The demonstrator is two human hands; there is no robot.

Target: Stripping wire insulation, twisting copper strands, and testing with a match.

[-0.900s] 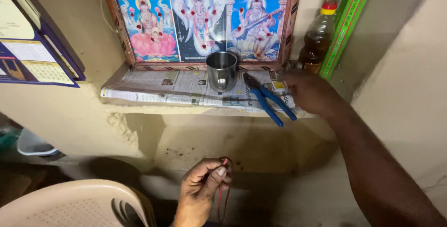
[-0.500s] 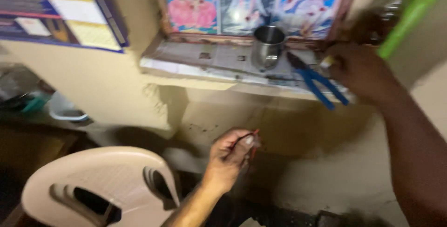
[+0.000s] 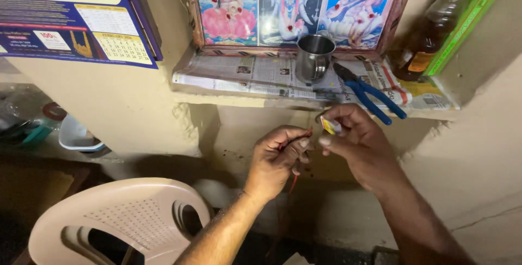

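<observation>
The left hand [image 3: 277, 159] pinches a thin red thread [image 3: 296, 141] between thumb and forefinger; its grip is narrow and shut on the strand, which hangs down below the hand toward the dark floor. Just to the right of that grip, almost touching it, the right hand [image 3: 359, 145] holds a small yellow packet [image 3: 329, 125] tight between thumb and fingertips, with the packet's end poking out toward the left hand.

Straight above both grips runs a wall shelf [image 3: 228, 100] lined with newspaper [image 3: 244, 72]. On it, above and slightly right of the left grip, stands a steel cup [image 3: 314, 58], upright. Blue-handled pliers [image 3: 370, 93] lie just above the right grip, handles sticking over the shelf edge, near the knuckles but apart from them. Behind the cup leans a framed picture [image 3: 296, 6]. Farther up and to the right stand a brown bottle with a red cap [image 3: 429, 34] and a green box [image 3: 467, 17].

Up and left of the grips hangs a wall calendar [image 3: 70, 17]. Below and left stands a beige plastic chair [image 3: 117, 221], close beside the left forearm. Nothing lies between the two hands.
</observation>
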